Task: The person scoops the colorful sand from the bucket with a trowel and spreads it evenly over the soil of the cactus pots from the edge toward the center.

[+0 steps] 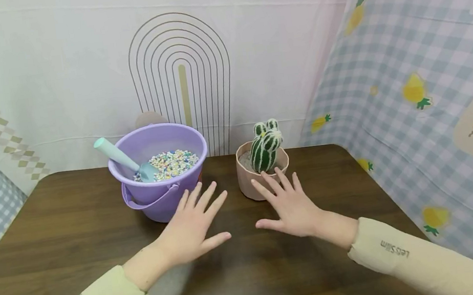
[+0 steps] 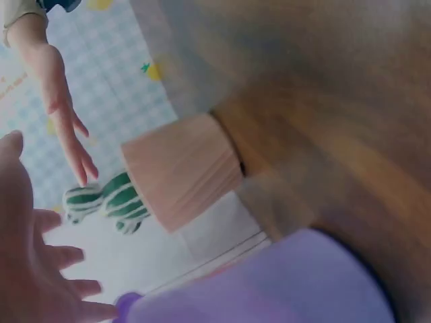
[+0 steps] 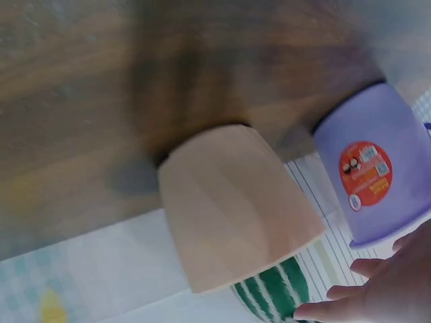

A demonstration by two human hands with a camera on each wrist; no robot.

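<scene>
Both hands hover over the table with fingers spread, holding nothing. My left hand [image 1: 188,229] is in front of the purple bucket [image 1: 159,201], nearest its right side. Inside the bucket lie many small multicoloured beads [image 1: 178,162], and a light teal scoop [image 1: 118,154] leans in them, handle over the left rim. My right hand [image 1: 294,209] is just in front of a pink pot [image 1: 250,185] that holds a green and white knitted cactus [image 1: 264,154]. In the right wrist view, a red round sticker [image 3: 366,175] shows on the bucket's side.
A dark brown wooden table [image 1: 244,284] carries the bucket and pot near its back edge. Behind it hangs a pale cloth [image 1: 269,55] with arch lines. A blue checked cloth [image 1: 391,109] with yellow fruit prints borders the right side.
</scene>
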